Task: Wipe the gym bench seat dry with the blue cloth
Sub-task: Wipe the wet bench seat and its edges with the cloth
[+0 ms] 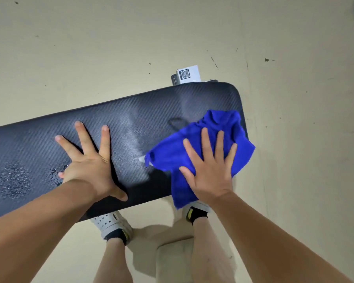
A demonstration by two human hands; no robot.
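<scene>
The dark, ribbed gym bench seat (147, 115) runs from the left edge to the upper right. A crumpled blue cloth (172, 152) lies on its right end and hangs over the near edge. My right hand (209, 170) presses flat on the cloth with fingers spread. My left hand (90, 160) rests flat on the bare seat, fingers apart, holding nothing. Water droplets (14, 180) bead on the seat at the far left, and a few more sit beside my left wrist. A damp smear runs across the seat between my hands.
A white tag with a QR code (187, 74) on a grey metal part sticks out behind the seat's far right end. Below the seat are my feet in white perforated shoes (110, 221) on the beige floor (110, 48).
</scene>
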